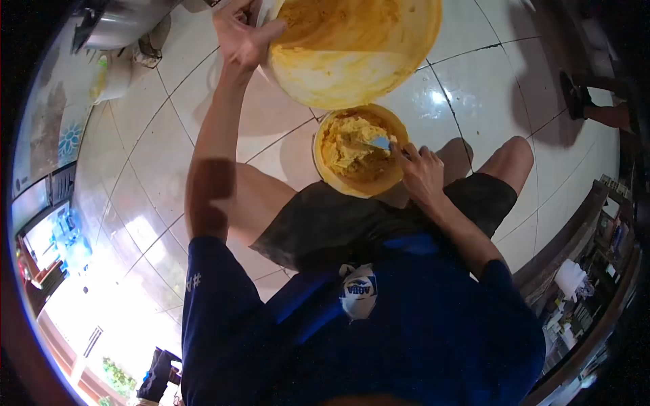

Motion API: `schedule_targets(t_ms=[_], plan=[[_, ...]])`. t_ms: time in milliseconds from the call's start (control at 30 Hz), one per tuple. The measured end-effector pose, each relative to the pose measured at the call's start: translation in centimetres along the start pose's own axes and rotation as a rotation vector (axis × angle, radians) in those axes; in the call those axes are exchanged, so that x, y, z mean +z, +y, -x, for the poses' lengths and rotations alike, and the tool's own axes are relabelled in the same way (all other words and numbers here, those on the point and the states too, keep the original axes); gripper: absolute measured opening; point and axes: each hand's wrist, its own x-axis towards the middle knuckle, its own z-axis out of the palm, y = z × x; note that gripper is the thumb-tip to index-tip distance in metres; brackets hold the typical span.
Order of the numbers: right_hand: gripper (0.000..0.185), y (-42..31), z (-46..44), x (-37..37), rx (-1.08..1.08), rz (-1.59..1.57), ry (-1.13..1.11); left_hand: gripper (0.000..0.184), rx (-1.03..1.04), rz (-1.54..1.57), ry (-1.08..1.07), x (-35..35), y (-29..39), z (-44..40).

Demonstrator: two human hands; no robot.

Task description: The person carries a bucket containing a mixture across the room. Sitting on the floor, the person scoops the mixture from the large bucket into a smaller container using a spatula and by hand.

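Observation:
My left hand (245,42) is closed on the rim of a large whitish tub (345,78), which tilts so its inside faces me. Yellow smears coat its inner wall. Just below the tub, a smaller yellowish bucket (369,190) stands on the floor between my legs. A soft yellow mash (345,145) fills much of it. My right hand (421,174) is wrapped round the handle of a spatula (380,142), whose bluish-grey blade rests in the mash. My fingers hide most of the handle.
Pale floor tiles (271,122) lie around the bucket. Another person's foot (579,98) is at the right. Cluttered shelving (575,284) runs along the lower right. A whitish container (112,78) and a large metal pot (128,24) stand at the upper left.

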Motion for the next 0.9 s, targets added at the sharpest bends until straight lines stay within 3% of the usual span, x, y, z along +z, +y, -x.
schedule_targets(t_ms=[167, 233, 267, 333, 467, 533, 667, 733, 867, 900], plan=[[0.051, -0.3, 1.1, -3.1, 0.061, -0.202, 0.154, 0.086, -0.057, 0.087, -0.037, 0.5, 2.6, 0.0], [0.052, -0.6, 0.8, -1.5, 0.049, -0.351, 0.374, 0.084, -0.049, 0.05, -0.033, 0.2, 2.8, -0.4], [0.052, -0.7, 0.9, -0.3, 0.048, -0.349, 0.373, 0.082, -0.048, 0.016, -0.036, 0.1, 2.9, -0.4], [0.054, -0.9, 0.3, 0.9, 0.051, -0.21, 0.089, 0.081, -0.053, 0.025, -0.006, 0.3, 2.8, -0.1], [0.048, -1.3, 0.6, -1.8, 0.055, -0.308, 0.253, 0.08, -0.118, -0.011, 0.125, -0.2, 2.3, -0.2], [0.037, -0.8, 0.5, -1.0, 0.251, -0.708, 0.152, 0.079, -0.11, -0.009, 0.138, -0.2, 2.6, -0.4], [0.028, -0.4, 0.0, -1.8, 0.47, -1.023, 0.028, 0.073, -0.104, 0.027, 0.203, -0.5, 3.3, -0.7], [0.03, -0.5, -1.3, -5.9, 0.444, -1.267, 0.289, 0.071, -0.092, 0.066, 0.218, -1.3, 2.3, -0.3], [0.03, -0.1, -1.3, -11.3, 0.439, -1.295, 0.401, 0.067, -0.124, -0.003, 0.207, -2.0, 2.2, 0.0], [0.03, 0.1, -0.6, -11.6, 0.354, -1.129, 0.436, 0.067, -0.127, -0.003, 0.213, -1.8, 2.6, 0.0]])
